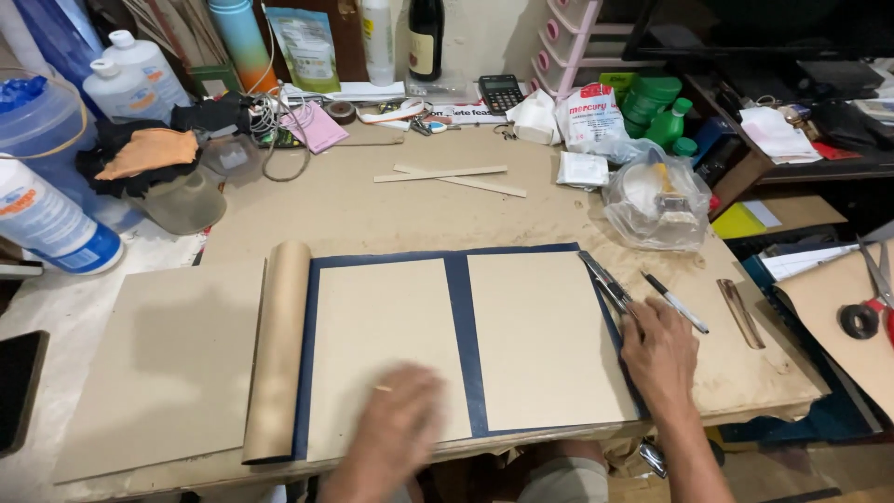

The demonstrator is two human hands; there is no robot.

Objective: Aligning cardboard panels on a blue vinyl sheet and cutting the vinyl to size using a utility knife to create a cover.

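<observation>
Two tan cardboard panels (545, 340) lie side by side on a dark blue sheet (463, 317), with a blue strip showing between them. My left hand (396, 433) is blurred over the lower part of the left panel (372, 321), fingers apart, holding nothing. My right hand (659, 359) rests flat at the right edge of the right panel, fingertips close to a metal blade tool (605, 278). A black pen (673, 301) lies just right of that hand. A brown paper roll (277, 349) lies along the sheet's left edge.
A loose cardboard sheet (158, 368) lies at left. Two thin wooden strips (452, 177), a plastic bag (656, 200) holding a brush, a metal ruler piece (740, 312), a calculator (500, 91), bottles (140, 74) and scissors (875, 275) surround the work area.
</observation>
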